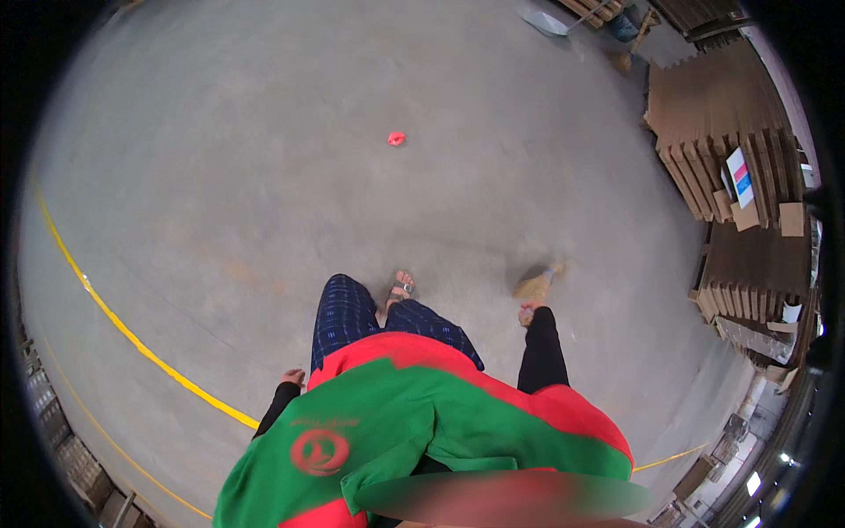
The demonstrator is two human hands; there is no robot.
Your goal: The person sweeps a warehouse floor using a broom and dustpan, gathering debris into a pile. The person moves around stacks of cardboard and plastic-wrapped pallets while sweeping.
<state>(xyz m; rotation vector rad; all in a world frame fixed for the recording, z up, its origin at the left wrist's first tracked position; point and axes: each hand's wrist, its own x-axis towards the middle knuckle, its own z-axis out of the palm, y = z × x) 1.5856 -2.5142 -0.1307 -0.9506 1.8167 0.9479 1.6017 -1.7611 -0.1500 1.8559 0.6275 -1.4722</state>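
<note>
My right hand point(531, 311) hangs beside my right leg, its fingers closed on a straw broom point(535, 282). The broom's tan bristle head shows just beyond the hand, blurred; its handle cannot be made out. Near my left thigh, my left hand point(294, 377) hangs low with its fingers loosely apart and nothing seen in it. Ahead on the grey concrete floor point(290, 158) lies a small crumpled red-pink piece point(396, 138), too small to name. One sandalled foot point(401, 285) shows beyond my dark blue trousers.
Tall stacks of flat brown cardboard point(717, 97) stand along the right, with more cardboard stacks point(757, 273) nearer. A pale dustpan point(547, 24), a second broom point(623, 60) and a blue bucket point(624, 26) are at the far right. A yellow floor line point(132, 337) curves along the left.
</note>
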